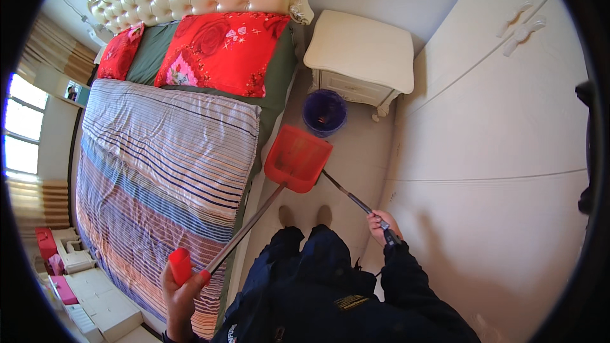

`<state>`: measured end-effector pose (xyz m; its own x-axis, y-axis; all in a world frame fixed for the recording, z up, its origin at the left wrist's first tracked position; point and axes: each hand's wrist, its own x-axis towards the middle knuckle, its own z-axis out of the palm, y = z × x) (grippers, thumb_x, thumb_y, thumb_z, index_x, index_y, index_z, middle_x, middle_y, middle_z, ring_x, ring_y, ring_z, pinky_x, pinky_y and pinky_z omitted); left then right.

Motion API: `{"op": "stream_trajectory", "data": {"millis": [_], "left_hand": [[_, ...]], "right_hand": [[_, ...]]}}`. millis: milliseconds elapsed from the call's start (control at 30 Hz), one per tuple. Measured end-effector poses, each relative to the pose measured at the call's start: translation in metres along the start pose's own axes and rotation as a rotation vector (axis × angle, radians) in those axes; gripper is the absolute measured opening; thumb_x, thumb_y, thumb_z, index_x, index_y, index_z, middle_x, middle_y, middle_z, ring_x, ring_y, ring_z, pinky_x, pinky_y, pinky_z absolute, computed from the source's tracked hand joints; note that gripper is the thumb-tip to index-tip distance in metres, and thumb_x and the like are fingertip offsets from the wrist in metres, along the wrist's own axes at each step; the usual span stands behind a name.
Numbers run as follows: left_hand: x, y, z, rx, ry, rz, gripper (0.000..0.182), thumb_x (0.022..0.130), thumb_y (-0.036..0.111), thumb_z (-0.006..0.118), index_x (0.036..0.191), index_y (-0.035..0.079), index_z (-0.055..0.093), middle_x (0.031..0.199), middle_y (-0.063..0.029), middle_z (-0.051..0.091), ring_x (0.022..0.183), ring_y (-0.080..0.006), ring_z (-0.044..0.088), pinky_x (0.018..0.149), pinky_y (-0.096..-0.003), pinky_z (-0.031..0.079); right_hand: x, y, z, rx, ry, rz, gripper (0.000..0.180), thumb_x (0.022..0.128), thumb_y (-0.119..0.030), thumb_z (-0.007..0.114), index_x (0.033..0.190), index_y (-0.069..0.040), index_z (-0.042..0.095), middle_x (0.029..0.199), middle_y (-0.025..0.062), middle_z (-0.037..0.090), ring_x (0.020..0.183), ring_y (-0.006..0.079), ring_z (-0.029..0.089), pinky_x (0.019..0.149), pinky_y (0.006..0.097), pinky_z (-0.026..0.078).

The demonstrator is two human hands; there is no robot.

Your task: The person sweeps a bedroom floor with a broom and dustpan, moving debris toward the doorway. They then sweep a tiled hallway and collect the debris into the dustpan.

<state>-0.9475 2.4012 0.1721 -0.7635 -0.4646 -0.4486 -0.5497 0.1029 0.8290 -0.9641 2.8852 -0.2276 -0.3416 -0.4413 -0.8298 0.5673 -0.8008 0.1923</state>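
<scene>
A long-handled red dustpan [299, 157] hangs in front of me between the bed and the wardrobe, its pan blurred at the front edge. My left hand [183, 288] grips its red handle [180, 267] at the top of the metal shaft [248, 226]. In my right hand [383, 227] is a thin dark pole [345, 190]. The pole's far end is hidden behind the dustpan, so its tool cannot be seen. Just beyond the pan stands a dark blue lined trash bin [325, 112], with a little litter at its bottom.
A bed with a striped quilt [167, 152] and red pillows [221, 52] fills the left. Behind the bin stands a cream nightstand [360, 50]. White wardrobe doors [481, 138] rise along the right. My feet [305, 216] are on the pale floor.
</scene>
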Motion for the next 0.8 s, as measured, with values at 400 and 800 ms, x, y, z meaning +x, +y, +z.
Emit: {"op": "stream_trajectory", "data": {"millis": [400,800], "left_hand": [[0.078,-0.040,-0.004,0.189,-0.356,0.104,0.024,0.075,0.012,0.070,0.092,0.001,0.057,0.072,-0.0004,0.053,0.061,-0.0103,0.049,0.058,-0.0269,0.040],[0.086,-0.052,0.042,0.215,-0.271,-0.045,0.022,0.074,0.011,0.069,0.089,0.002,0.056,0.068,0.0008,0.050,0.060,-0.0083,0.046,0.054,-0.0270,0.038]], "right_hand": [[-0.072,0.043,0.013,-0.169,0.235,-0.221,0.014,0.094,-0.018,0.055,0.086,-0.008,0.048,0.067,-0.0023,0.048,0.047,0.0047,0.042,0.038,0.0197,0.035],[0.029,-0.054,0.154,-0.603,0.215,-0.268,0.016,0.092,-0.019,0.057,0.082,-0.013,0.046,0.063,-0.0020,0.045,0.047,0.0074,0.042,0.038,0.0227,0.033]]}}
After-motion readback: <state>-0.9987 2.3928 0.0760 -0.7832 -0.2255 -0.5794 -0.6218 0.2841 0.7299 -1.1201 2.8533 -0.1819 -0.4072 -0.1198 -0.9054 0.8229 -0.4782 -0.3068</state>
